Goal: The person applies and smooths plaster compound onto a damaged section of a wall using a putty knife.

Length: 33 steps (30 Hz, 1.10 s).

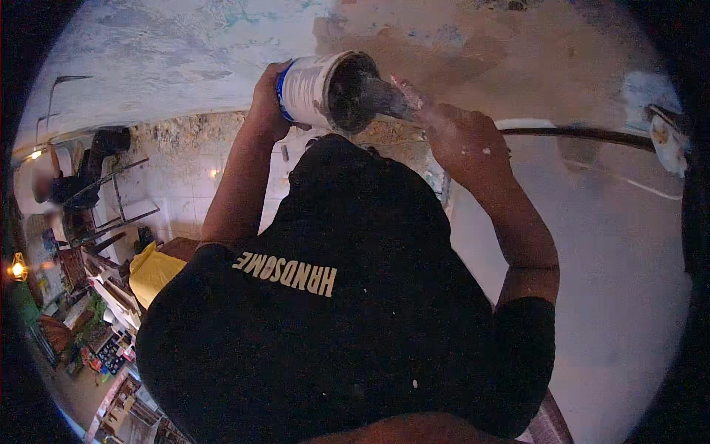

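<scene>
My left hand (268,105) is wrapped around the base end of a white plastic tub (307,89) with a blue band. The tub lies tilted on its side, its dark, smeared mouth facing right. My right hand (466,140), spotted with white, is closed on the handle of a flat, grey-coated putty knife (396,101). The blade's far end reaches into the tub's mouth, where the inside is too dark to make out the contents well. Both forearms are raised in front of my dark shirt.
Beyond the tub a wall (222,44) shows patchy white-blue and brown plaster. Another person (85,177) is at the far left beside a metal frame (122,203). A yellow cloth (155,274) and cluttered goods lie lower left; a pale panel (606,281) fills the right.
</scene>
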### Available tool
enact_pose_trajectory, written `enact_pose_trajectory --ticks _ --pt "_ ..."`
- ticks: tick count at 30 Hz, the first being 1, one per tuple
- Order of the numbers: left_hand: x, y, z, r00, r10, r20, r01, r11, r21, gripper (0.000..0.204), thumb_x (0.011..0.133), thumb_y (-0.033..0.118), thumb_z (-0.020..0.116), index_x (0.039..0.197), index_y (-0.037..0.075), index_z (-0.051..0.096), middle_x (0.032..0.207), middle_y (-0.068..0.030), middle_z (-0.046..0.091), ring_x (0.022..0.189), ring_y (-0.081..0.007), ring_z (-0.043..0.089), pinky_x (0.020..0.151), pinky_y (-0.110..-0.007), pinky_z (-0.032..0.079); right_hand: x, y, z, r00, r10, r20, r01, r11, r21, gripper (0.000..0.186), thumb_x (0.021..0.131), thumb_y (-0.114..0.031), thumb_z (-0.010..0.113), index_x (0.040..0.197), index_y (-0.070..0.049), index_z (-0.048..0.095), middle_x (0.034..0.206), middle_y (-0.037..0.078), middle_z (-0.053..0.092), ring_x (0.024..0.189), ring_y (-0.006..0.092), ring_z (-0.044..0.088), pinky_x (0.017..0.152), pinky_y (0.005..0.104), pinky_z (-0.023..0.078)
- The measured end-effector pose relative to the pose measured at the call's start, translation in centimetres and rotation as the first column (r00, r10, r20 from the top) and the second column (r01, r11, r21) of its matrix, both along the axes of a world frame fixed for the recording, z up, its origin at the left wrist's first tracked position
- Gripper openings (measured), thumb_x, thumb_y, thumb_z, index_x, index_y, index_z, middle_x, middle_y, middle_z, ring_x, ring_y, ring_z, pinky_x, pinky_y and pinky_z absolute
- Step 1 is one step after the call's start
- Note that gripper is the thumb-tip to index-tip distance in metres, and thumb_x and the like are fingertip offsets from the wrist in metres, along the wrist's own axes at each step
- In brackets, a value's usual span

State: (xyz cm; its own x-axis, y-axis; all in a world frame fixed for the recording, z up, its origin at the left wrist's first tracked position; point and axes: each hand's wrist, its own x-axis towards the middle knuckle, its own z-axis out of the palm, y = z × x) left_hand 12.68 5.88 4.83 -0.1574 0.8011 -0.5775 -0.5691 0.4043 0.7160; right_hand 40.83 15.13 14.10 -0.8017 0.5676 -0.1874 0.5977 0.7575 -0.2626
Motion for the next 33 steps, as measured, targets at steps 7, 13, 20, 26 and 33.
enact_pose_trajectory --ticks 7,13,20,26,33 --pt "0.6 0.1 0.7 0.993 0.066 -0.1 -0.071 0.996 -0.049 0.046 0.093 0.039 0.035 0.122 0.007 0.051 0.104 -0.0122 0.065 0.088 -0.0262 0.065 0.053 -0.043 0.056 -0.5 -0.4 1.2 0.995 0.067 0.076 -0.061 0.994 -0.086 0.027 0.091 -0.015 0.048 0.113 -0.004 0.06 0.088 0.02 0.064 0.075 0.0348 0.065 0.068 0.0473 0.051" --pt "2.6 -0.3 -1.9 0.929 0.221 -0.298 -0.243 0.969 -0.04 0.046 0.09 0.039 0.038 0.114 0.003 0.056 0.1 -0.013 0.064 0.078 -0.0263 0.066 0.056 -0.039 0.055 -0.2 -0.4 -1.3 0.948 -0.259 -0.185 0.16 0.891 -0.424 0.032 0.092 -0.024 0.053 0.112 -0.001 0.06 0.082 0.018 0.064 0.071 0.0261 0.063 0.059 0.0364 0.05" --pt "4.5 -1.2 -4.3 0.868 0.27 -0.416 -0.126 0.931 0.342 0.055 0.063 0.011 0.081 0.11 -0.001 0.057 0.103 -0.0105 0.067 0.095 -0.0188 0.064 0.082 -0.033 0.051 2.7 -0.4 -1.9 0.594 -0.804 0.034 -0.082 -0.102 -0.991 0.053 0.092 -0.03 0.056 0.135 -0.005 0.038 0.084 0.008 0.059 0.063 0.0136 0.052 0.049 0.0256 0.043" --pt "3.7 -2.2 -9.3 0.801 -0.012 -0.599 0.199 0.949 0.246 0.071 0.062 0.007 0.081 0.124 0.0 0.048 0.117 -0.0117 0.061 0.104 -0.0229 0.06 0.089 -0.038 0.049 3.1 -1.0 -7.8 0.387 -0.834 -0.392 0.164 0.481 -0.861 0.046 0.095 -0.03 0.052 0.13 -0.003 0.042 0.089 0.007 0.059 0.072 0.0141 0.053 0.062 0.0297 0.046" --pt "1.8 -0.8 -8.8 0.892 -0.093 -0.442 0.29 0.868 0.403 0.044 0.095 0.033 0.033 0.128 0.006 0.045 0.124 -0.0119 0.056 0.112 -0.0279 0.055 0.094 -0.046 0.045 -0.8 0.9 -10.7 0.421 -0.456 -0.784 0.523 0.829 -0.2 0.033 0.094 -0.012 0.047 0.123 0.004 0.05 0.108 0.018 0.054 0.095 0.0295 0.054 0.083 0.0353 0.044"
